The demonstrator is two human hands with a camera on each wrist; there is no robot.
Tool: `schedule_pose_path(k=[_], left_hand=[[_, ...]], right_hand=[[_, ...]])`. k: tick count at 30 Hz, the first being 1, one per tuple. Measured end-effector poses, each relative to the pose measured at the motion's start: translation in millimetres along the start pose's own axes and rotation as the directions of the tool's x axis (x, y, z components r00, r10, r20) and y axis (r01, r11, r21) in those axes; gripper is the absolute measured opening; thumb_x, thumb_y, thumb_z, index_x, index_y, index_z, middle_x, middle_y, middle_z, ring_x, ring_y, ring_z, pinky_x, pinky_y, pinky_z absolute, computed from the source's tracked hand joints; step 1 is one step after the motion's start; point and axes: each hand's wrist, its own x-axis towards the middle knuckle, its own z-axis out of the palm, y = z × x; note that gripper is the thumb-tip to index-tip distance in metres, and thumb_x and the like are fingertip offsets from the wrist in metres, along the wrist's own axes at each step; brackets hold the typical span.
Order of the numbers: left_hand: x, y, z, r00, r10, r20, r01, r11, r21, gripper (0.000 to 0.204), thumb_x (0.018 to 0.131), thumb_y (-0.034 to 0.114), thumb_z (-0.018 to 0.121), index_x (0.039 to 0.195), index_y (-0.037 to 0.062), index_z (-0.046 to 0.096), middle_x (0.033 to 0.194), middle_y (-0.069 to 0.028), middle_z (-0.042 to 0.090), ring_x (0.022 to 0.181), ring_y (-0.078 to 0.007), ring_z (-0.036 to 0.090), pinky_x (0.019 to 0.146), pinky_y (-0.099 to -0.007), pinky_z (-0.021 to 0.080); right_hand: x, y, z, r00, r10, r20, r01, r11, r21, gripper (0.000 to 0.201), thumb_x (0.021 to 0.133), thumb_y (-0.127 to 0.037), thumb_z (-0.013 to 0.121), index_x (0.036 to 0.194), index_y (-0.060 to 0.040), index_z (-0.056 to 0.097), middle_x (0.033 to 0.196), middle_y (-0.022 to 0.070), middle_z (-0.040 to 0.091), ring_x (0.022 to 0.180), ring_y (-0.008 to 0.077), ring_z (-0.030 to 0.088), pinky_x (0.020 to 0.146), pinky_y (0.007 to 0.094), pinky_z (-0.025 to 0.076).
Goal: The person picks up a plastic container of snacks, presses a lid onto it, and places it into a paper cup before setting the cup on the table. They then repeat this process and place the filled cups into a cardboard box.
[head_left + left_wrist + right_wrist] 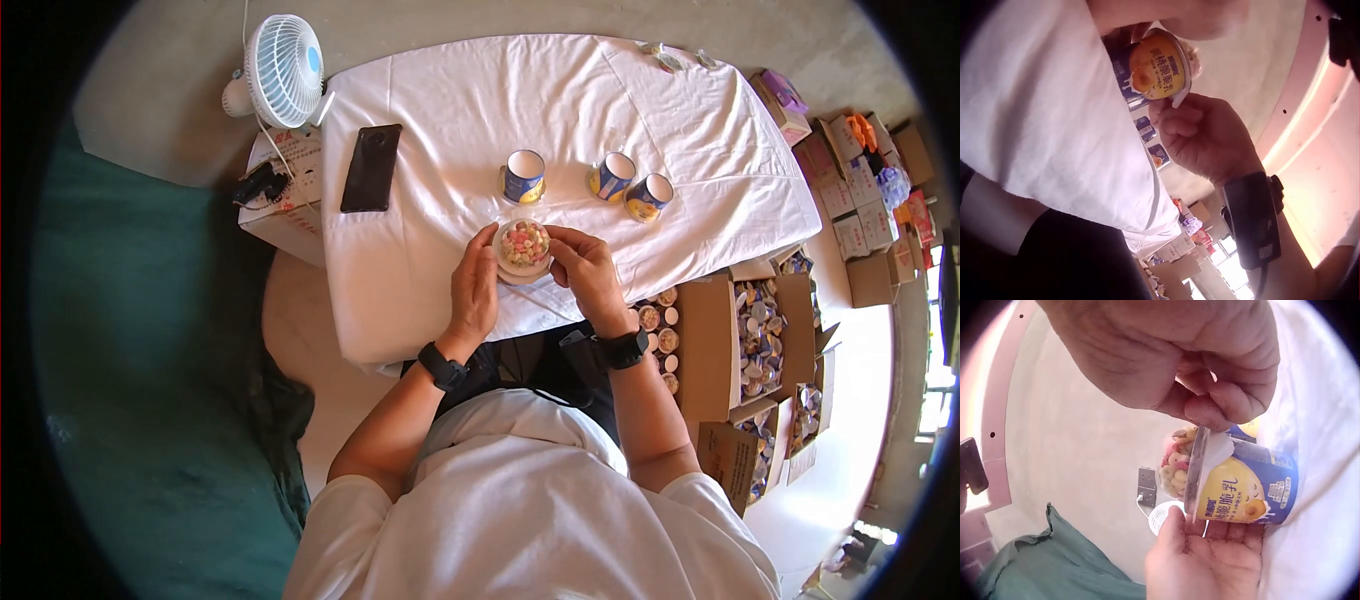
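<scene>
A blue-and-yellow yogurt cup (pixel 1244 487) with a peach picture stands on the white cloth between both hands. Its clear domed top (pixel 524 243) is full of pink, cream and green cereal pieces. My left hand (pixel 474 295) holds the cup's side, thumb near the rim and fingers along the wall. At the opposite side of the rim, my right hand (pixel 587 275) pinches a white tab (pixel 1217 453) with thumb and curled fingers. Three similar cups, one (pixel 524 177) straight ahead and a pair (pixel 612 177) to the right, stand farther back, their pale tops without domes.
A dark phone (pixel 371 168) lies on the cloth at left. Beyond it, a white fan (pixel 285 70) stands on a carton (pixel 290 225). Open cardboard boxes (pixel 708 350) of packed cups stand right of the table. More cartons (pixel 850 190) are stacked farther right. A green cloth (pixel 150 350) hangs at left.
</scene>
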Motion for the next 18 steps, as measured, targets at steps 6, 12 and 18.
schedule_pose_path(k=[6,12,18], left_hand=[[-1,-5,1,1.0,-0.011,-0.029,0.012,0.999,0.029,0.038,0.1,0.022,0.036,0.127,-0.0013,0.049,0.116,-0.0113,0.059,0.108,-0.0167,0.054,0.095,-0.0294,0.041],[-2,-5,0,0.997,0.077,-0.024,-0.07,0.976,0.204,0.037,0.099,0.017,0.035,0.128,-0.0018,0.048,0.112,-0.0185,0.061,0.103,-0.0245,0.059,0.09,-0.0323,0.044],[-2,-6,-2,0.987,0.161,0.011,-0.156,0.936,0.316,0.039,0.097,0.015,0.035,0.129,-0.0037,0.044,0.113,-0.0251,0.059,0.103,-0.0337,0.06,0.09,-0.0365,0.045]], right_hand=[[-7,8,-2,1.0,-0.021,0.021,0.021,1.0,-0.019,0.028,0.093,-0.013,0.054,0.112,0.0058,0.061,0.073,0.0024,0.06,0.057,0.006,0.05,0.051,0.02,0.04],[-7,31,-1,0.992,-0.126,0.029,0.125,0.991,0.056,0.033,0.095,-0.016,0.053,0.12,0.0048,0.055,0.086,0.0068,0.064,0.066,0.0098,0.059,0.061,0.0229,0.049],[-8,35,-2,0.989,-0.138,0.053,0.133,0.988,0.073,0.034,0.096,-0.017,0.052,0.122,0.0042,0.053,0.095,0.0071,0.065,0.074,0.0101,0.06,0.065,0.0237,0.05]])
